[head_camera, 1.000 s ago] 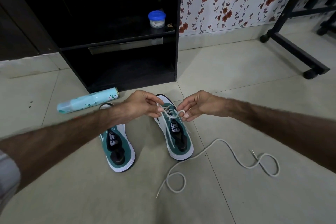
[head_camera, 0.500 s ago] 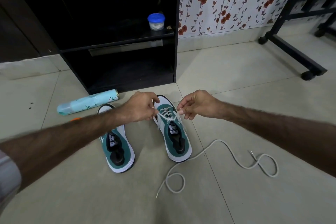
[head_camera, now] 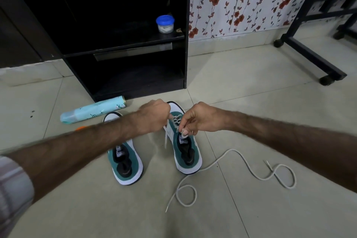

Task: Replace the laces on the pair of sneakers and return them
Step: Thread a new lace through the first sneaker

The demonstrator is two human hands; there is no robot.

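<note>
Two green-and-white sneakers sit on the tiled floor (head_camera: 251, 87), toes pointing away from the person. Both hands work over the right-hand sneaker (head_camera: 185, 152): the left hand (head_camera: 152, 117) is curled, pinching one strand of the white lace (head_camera: 176, 121) threaded through the eyelets, with a loose end hanging down just below its knuckles; the right hand (head_camera: 201, 120) is also curled, its fingertips (head_camera: 184, 132) pinching the lace near the tongue. The hands are close together, almost meeting above the lacing. The other sneaker (head_camera: 125, 162) lies beneath the left forearm, unlaced as far as can be seen, its toe partly hidden by the arm. A second white lace (head_camera: 228, 162) lies loose on the floor below the right forearm, curling into a loop near the person and another loop farther to the right. Beyond the left hand lies a pale blue cylindrical can (head_camera: 92, 109) on its side, and behind it stands a black cabinet (head_camera: 185, 25) with a small blue-lidded jar (head_camera: 165, 23) on its shelf. A black wheeled frame (head_camera: 309, 52) stands well beyond the right hand.
</note>
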